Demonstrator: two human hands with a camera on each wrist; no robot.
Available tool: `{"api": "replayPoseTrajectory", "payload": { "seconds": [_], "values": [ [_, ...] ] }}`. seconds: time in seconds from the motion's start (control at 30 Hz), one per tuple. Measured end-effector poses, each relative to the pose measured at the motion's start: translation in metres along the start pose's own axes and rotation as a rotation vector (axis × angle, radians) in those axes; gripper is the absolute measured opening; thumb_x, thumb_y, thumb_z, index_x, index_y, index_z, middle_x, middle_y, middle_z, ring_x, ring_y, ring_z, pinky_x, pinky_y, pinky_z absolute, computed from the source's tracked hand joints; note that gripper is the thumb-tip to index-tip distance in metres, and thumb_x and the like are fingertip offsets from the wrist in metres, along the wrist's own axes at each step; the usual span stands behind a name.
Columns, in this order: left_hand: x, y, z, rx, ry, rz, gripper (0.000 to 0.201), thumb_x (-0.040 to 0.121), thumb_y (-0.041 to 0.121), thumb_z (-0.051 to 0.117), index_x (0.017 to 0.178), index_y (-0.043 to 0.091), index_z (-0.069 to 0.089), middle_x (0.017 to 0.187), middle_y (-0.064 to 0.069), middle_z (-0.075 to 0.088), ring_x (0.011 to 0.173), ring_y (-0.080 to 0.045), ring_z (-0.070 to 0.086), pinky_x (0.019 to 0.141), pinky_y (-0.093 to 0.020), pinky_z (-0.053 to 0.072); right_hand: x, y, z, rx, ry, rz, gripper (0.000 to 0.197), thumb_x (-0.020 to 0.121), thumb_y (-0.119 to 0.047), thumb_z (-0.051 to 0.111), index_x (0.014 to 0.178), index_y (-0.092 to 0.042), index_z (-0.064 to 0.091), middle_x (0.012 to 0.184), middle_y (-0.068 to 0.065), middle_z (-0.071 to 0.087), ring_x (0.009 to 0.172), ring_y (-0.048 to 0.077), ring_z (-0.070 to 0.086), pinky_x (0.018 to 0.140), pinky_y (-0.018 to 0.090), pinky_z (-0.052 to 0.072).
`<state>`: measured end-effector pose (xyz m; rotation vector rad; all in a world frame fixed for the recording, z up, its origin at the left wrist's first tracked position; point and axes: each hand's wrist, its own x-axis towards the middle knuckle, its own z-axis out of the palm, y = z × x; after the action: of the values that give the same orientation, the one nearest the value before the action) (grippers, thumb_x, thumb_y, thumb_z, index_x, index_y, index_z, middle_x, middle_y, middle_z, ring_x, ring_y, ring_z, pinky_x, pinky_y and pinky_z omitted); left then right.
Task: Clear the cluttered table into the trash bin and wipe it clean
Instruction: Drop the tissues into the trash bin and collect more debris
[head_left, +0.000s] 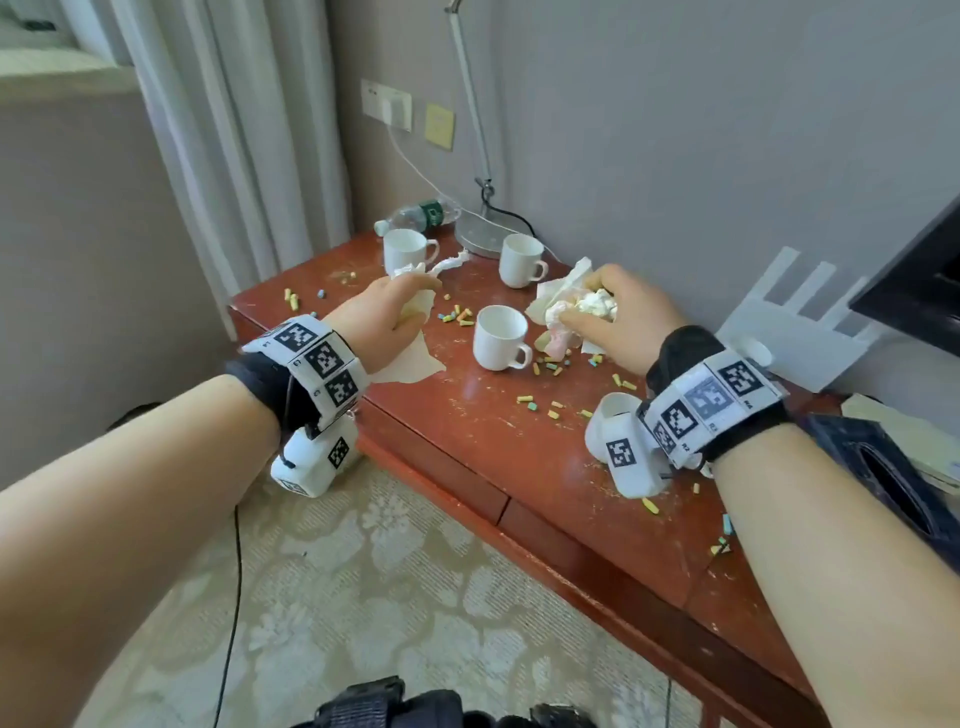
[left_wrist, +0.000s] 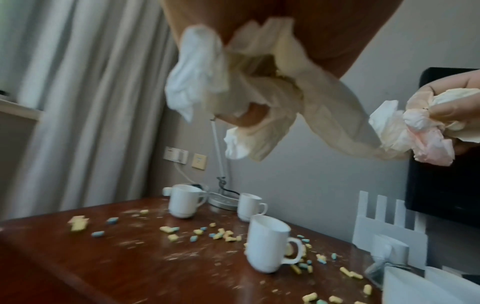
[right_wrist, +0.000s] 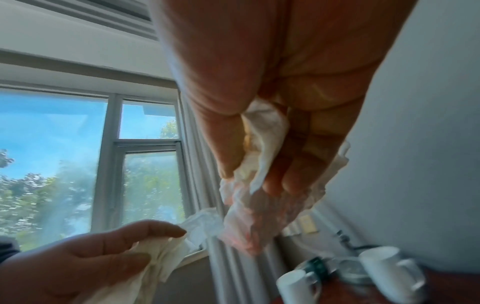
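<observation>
Above the red-brown table my left hand grips crumpled white and cream tissues, which hang below the palm in the left wrist view as tissues. My right hand grips a wad of white and pinkish tissues, seen again as the wad under the curled fingers. Both hands are raised off the table. Small yellow, blue and green pellets lie scattered over the wood.
Three white mugs stand on the table, a fourth lies near my right wrist. A water bottle and lamp base sit at the back. A black box is at right.
</observation>
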<state>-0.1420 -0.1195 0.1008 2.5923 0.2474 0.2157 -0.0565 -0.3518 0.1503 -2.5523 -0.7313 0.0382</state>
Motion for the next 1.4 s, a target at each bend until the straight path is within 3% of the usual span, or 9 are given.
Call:
{"api": "replayPoseTrajectory", "payload": {
  "seconds": [0.27, 0.53, 0.63, 0.77, 0.87, 1.03, 1.2, 1.3, 1.4],
  "values": [
    [-0.151, -0.149, -0.092, 0.022, 0.152, -0.400, 0.044, 0.096, 0.018, 0.043, 0.138, 0.025, 0.031, 0.130, -0.007, 0.049, 0.084, -0.020, 0.049, 0.074, -0.028, 0.040, 0.001, -0.185, 0.125, 0.065, -0.256, -0.274, 0.026, 0.086, -0.039, 0.061, 0.101, -0.019, 0.051, 0.101, -0.001, 0.054, 0.088, 0.017, 0.050, 0.072, 0.025, 0.033],
    [-0.212, -0.242, -0.127, 0.027, 0.232, -0.665, 0.043, 0.095, 0.019, 0.044, 0.137, 0.023, 0.032, 0.114, -0.010, 0.053, 0.075, -0.019, 0.046, 0.068, -0.027, 0.034, 0.032, -0.273, 0.209, 0.111, -0.454, -0.438, 0.021, 0.087, -0.038, 0.060, 0.094, -0.022, 0.048, 0.095, -0.003, 0.055, 0.081, 0.013, 0.052, 0.057, 0.019, 0.035],
    [-0.205, -0.273, -0.134, 0.006, 0.254, -0.729, 0.044, 0.095, 0.019, 0.044, 0.137, 0.022, 0.031, 0.097, -0.003, 0.047, 0.066, -0.017, 0.046, 0.065, -0.028, 0.035, 0.065, -0.297, 0.240, 0.089, -0.494, -0.482, 0.021, 0.087, -0.040, 0.059, 0.093, -0.025, 0.046, 0.099, -0.002, 0.055, 0.082, 0.014, 0.051, 0.056, 0.018, 0.033],
    [-0.173, -0.317, -0.147, 0.010, 0.263, -0.794, 0.049, 0.095, 0.018, 0.044, 0.140, 0.022, 0.026, 0.093, -0.003, 0.050, 0.067, -0.021, 0.050, 0.059, -0.029, 0.037, 0.121, -0.329, 0.281, 0.101, -0.563, -0.515, 0.022, 0.088, -0.038, 0.059, 0.098, -0.022, 0.047, 0.100, -0.002, 0.056, 0.087, 0.016, 0.055, 0.071, 0.027, 0.046],
    [-0.139, -0.349, -0.159, 0.010, 0.286, -0.840, 0.049, 0.095, 0.020, 0.044, 0.140, 0.022, 0.027, 0.080, 0.002, 0.047, 0.062, -0.020, 0.048, 0.053, -0.027, 0.035, 0.168, -0.353, 0.305, 0.092, -0.610, -0.537, 0.020, 0.089, -0.036, 0.058, 0.098, -0.022, 0.046, 0.099, -0.003, 0.054, 0.086, 0.015, 0.053, 0.060, 0.020, 0.041],
    [-0.085, -0.395, -0.179, -0.027, 0.258, -0.891, 0.044, 0.096, 0.023, 0.042, 0.138, 0.025, 0.030, 0.105, -0.003, 0.056, 0.081, -0.022, 0.058, 0.072, -0.033, 0.047, 0.244, -0.387, 0.344, 0.077, -0.702, -0.573, 0.022, 0.088, -0.038, 0.059, 0.097, -0.024, 0.045, 0.102, -0.004, 0.052, 0.081, 0.010, 0.051, 0.053, 0.014, 0.035],
    [-0.056, -0.445, -0.187, -0.071, 0.241, -0.926, 0.046, 0.096, 0.023, 0.042, 0.140, 0.025, 0.028, 0.116, -0.005, 0.054, 0.077, -0.021, 0.056, 0.061, -0.027, 0.044, 0.289, -0.414, 0.395, 0.018, -0.789, -0.581, 0.024, 0.088, -0.039, 0.058, 0.100, -0.023, 0.044, 0.102, -0.003, 0.050, 0.084, 0.012, 0.051, 0.060, 0.019, 0.037],
    [-0.042, -0.486, -0.194, -0.085, 0.188, -0.939, 0.047, 0.096, 0.024, 0.041, 0.141, 0.025, 0.026, 0.121, -0.004, 0.053, 0.083, -0.023, 0.060, 0.071, -0.032, 0.049, 0.308, -0.432, 0.430, -0.031, -0.836, -0.552, 0.026, 0.088, -0.039, 0.058, 0.101, -0.023, 0.042, 0.102, -0.002, 0.051, 0.086, 0.014, 0.051, 0.070, 0.023, 0.037],
    [-0.026, -0.535, -0.195, -0.110, 0.122, -0.919, 0.048, 0.096, 0.024, 0.041, 0.141, 0.025, 0.025, 0.126, -0.005, 0.052, 0.090, -0.025, 0.062, 0.075, -0.032, 0.049, 0.325, -0.446, 0.466, -0.062, -0.865, -0.495, 0.027, 0.088, -0.039, 0.059, 0.100, -0.024, 0.040, 0.102, -0.001, 0.052, 0.083, 0.015, 0.052, 0.063, 0.023, 0.036]
  ]
}}
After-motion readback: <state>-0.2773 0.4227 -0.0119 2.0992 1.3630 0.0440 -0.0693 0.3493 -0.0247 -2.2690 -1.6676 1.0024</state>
